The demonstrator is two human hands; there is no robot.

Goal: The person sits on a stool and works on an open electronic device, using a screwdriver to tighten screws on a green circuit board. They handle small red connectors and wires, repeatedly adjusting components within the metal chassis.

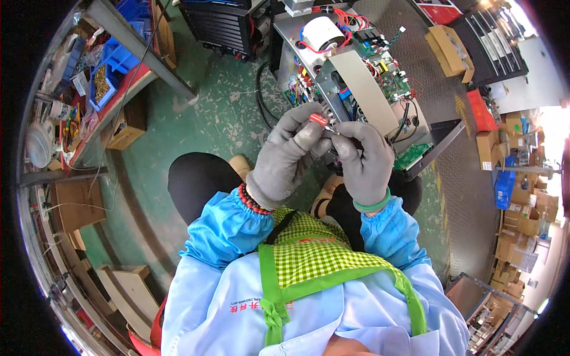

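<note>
Head view: the person's gloved left hand [284,155] is curled, thumb and fingers gripping a small red piece [319,120]; the gloved right hand [365,159] bends its fingers by the metal tip, grip unclear. Beyond the piece, a metal chassis [363,89] carries a white cylinder [322,33] toward its far edge.

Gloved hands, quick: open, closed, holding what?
Left hand: closed, holding a small red piece.
Right hand: pinched closed beside it; what it holds cannot be told.
</note>
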